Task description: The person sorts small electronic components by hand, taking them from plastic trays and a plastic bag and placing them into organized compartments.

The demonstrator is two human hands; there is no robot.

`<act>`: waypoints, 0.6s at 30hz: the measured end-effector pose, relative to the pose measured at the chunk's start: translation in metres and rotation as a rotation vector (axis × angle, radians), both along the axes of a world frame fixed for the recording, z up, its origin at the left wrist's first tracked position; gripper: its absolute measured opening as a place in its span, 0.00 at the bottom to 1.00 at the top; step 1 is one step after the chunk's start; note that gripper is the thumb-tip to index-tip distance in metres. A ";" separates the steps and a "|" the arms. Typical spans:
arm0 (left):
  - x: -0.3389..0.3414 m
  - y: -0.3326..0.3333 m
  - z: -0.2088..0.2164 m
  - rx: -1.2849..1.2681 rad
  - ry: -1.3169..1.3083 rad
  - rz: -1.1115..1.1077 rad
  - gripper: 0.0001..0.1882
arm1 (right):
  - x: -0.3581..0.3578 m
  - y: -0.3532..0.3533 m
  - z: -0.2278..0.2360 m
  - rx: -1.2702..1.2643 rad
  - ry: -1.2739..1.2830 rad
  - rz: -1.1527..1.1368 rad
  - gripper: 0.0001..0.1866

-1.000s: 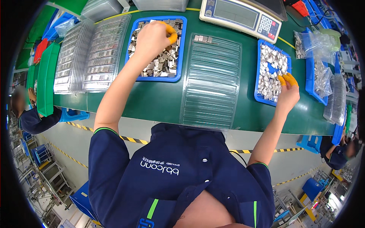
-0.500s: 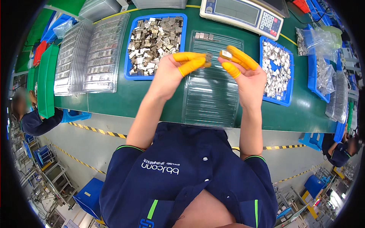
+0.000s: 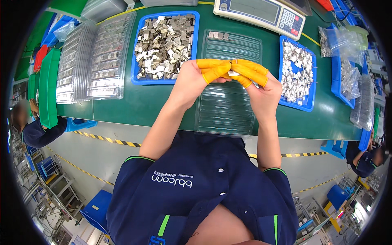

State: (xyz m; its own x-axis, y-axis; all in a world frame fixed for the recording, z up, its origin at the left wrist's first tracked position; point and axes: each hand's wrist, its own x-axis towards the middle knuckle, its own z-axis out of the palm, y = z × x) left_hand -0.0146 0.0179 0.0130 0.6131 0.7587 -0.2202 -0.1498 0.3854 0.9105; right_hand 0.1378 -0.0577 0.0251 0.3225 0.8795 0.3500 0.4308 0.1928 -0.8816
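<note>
My left hand [image 3: 192, 79] and my right hand [image 3: 263, 87] meet over the clear plastic tray [image 3: 224, 110], with yellow finger cots on their fingertips. Both are closed in a pinch, fingertips touching. A small white-faced part [image 3: 233, 73] shows between them, mostly covered by the cots. The small grey metal shell in the left fingers is hidden now; the earlier frame shows it there. At the tray's far left end lies a short row of small metal-and-white parts [image 3: 218, 36].
Left of the tray is a blue bin [image 3: 154, 82] heaped with metal shells; at right, a blue bin [image 3: 300, 107] holds white parts. A scale [image 3: 281, 20] stands behind. Stacked clear trays [image 3: 108, 61] and a green bin [image 3: 49, 90] are far left. Co-workers sit at both sides.
My hands have come together from a small gap, the right moving left and the left moving right. The parts they pinch now meet between the fingertips.
</note>
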 end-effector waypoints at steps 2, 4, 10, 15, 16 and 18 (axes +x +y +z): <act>0.002 0.000 -0.007 -0.054 -0.025 0.003 0.14 | 0.000 -0.001 -0.002 -0.008 0.025 0.041 0.13; 0.004 -0.001 -0.008 -0.108 -0.053 0.005 0.14 | 0.001 -0.002 -0.005 -0.072 0.057 0.047 0.12; 0.008 -0.002 -0.004 -0.161 -0.144 0.025 0.14 | 0.004 0.000 -0.003 0.035 0.082 -0.087 0.12; 0.018 -0.009 -0.002 -0.201 -0.256 0.285 0.14 | -0.005 -0.003 -0.001 -0.101 0.321 -0.109 0.09; 0.020 -0.011 -0.003 -0.200 -0.256 0.282 0.14 | -0.007 -0.002 -0.003 -0.099 0.321 -0.112 0.09; 0.022 -0.015 -0.005 -0.159 -0.208 0.322 0.13 | -0.009 -0.001 -0.008 -0.130 0.408 -0.112 0.09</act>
State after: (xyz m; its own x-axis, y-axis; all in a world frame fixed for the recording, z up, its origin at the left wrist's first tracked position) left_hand 0.0071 0.0033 0.0076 0.3939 0.8854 -0.2466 -0.4601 0.4223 0.7810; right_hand 0.1285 -0.0587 0.0172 0.5075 0.8594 0.0626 0.0539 0.0409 -0.9977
